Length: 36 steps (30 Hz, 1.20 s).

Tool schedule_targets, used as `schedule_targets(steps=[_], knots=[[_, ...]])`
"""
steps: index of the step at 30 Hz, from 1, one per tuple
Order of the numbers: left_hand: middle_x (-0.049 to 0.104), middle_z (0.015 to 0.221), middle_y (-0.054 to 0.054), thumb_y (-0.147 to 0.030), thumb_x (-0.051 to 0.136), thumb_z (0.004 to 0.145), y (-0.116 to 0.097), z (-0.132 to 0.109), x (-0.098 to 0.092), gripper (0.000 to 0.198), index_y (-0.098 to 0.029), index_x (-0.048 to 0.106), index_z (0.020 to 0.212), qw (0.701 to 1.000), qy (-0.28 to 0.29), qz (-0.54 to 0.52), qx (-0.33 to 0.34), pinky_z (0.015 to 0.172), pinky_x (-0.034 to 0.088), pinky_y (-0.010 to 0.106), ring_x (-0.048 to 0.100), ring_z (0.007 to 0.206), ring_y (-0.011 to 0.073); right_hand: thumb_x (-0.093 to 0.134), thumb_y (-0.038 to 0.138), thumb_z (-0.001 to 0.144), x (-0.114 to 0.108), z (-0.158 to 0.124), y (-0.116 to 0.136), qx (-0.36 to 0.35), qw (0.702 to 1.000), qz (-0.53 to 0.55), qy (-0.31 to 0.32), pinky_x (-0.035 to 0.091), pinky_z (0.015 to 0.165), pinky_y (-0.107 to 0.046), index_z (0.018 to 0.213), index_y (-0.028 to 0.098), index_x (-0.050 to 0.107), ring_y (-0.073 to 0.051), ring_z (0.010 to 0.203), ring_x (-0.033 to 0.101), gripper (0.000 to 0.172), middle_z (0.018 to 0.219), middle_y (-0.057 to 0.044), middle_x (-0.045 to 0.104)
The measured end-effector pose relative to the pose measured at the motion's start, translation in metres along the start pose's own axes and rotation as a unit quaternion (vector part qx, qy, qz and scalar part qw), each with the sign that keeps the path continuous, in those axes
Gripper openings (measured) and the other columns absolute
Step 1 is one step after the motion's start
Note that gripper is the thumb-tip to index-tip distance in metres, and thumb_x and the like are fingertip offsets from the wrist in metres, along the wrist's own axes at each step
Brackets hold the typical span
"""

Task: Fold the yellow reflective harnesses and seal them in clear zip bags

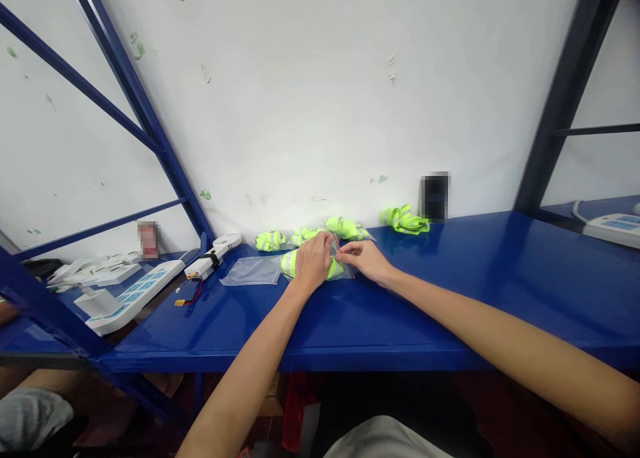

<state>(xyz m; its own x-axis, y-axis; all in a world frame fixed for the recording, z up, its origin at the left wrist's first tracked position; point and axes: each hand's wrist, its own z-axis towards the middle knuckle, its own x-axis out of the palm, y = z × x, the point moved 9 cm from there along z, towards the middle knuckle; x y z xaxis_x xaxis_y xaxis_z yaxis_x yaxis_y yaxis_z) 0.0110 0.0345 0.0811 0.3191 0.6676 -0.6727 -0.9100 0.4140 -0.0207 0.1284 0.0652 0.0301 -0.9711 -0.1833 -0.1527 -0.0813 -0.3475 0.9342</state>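
Note:
My left hand (313,261) rests closed over a clear zip bag (336,269) that holds a neon yellow reflective band, pressing it on the blue shelf (400,311). My right hand (364,258) pinches the bag's red-lined opening at its right end. A second, empty clear bag (253,270) lies flat just left of my left hand. Several more rolled neon yellow bands (310,235) lie behind my hands against the white wall, and another bundle (404,219) sits further right.
On the left are a white power strip (135,297), a small white fan (227,241) and a white battery pack with red wires (200,268). A dark blurred object (435,197) leans on the wall. Blue rack uprights stand at both sides; another white device (613,228) sits far right.

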Motion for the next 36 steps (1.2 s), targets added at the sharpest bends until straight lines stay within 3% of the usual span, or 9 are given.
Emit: schedule_targets(steps=[12,19,23,30,36], knots=[[0.068,0.079,0.004,-0.029,0.03,0.1,0.0,-0.002,0.001,0.023,-0.02,0.052,0.099,1.0,0.005,0.002,0.003,0.067,0.04,0.029,0.065,0.076,0.0201,0.073,0.041,0.068,0.005,0.001,0.004,-0.035,0.999,-0.006,0.015,0.036,0.055,-0.027,0.068,0.016,0.064,-0.013,0.055,0.049,0.027,0.06,0.001,0.059],[0.067,0.08,0.004,-0.029,0.032,0.1,-0.004,-0.002,-0.001,0.023,-0.02,0.052,0.096,0.999,-0.005,-0.024,0.027,0.068,0.041,0.029,0.065,0.076,0.0184,0.065,0.043,0.078,0.01,0.001,0.022,-0.126,0.991,-0.012,0.03,0.043,0.07,-0.029,0.08,0.017,0.067,-0.016,0.07,0.056,0.027,0.078,-0.002,0.066],[0.067,0.082,0.005,-0.029,0.032,0.1,-0.005,-0.003,0.0,0.023,-0.02,0.053,0.097,0.999,-0.006,-0.034,0.037,0.07,0.042,0.029,0.065,0.077,0.0185,0.066,0.046,0.077,0.007,0.002,0.019,-0.112,0.994,-0.013,0.009,0.044,0.069,-0.03,0.076,0.017,0.067,-0.017,0.069,0.057,0.029,0.073,-0.002,0.066],[0.067,0.084,0.005,-0.03,0.032,0.1,-0.009,-0.003,0.003,0.023,-0.02,0.053,0.097,0.998,0.003,-0.036,0.059,0.072,0.043,0.03,0.064,0.078,0.0187,0.062,0.042,0.08,0.007,-0.001,0.028,-0.128,0.991,0.001,0.024,0.044,0.069,-0.029,0.084,0.017,0.067,-0.016,0.069,0.056,0.026,0.075,-0.002,0.065],[0.066,0.083,0.005,-0.03,0.03,0.101,-0.009,-0.003,0.002,0.025,-0.02,0.052,0.097,0.998,0.003,-0.027,0.057,0.071,0.043,0.03,0.064,0.077,0.0184,0.061,0.042,0.082,0.006,-0.002,0.027,-0.132,0.991,-0.02,0.03,0.045,0.075,-0.03,0.089,0.016,0.068,-0.018,0.078,0.06,0.027,0.086,-0.004,0.069]])
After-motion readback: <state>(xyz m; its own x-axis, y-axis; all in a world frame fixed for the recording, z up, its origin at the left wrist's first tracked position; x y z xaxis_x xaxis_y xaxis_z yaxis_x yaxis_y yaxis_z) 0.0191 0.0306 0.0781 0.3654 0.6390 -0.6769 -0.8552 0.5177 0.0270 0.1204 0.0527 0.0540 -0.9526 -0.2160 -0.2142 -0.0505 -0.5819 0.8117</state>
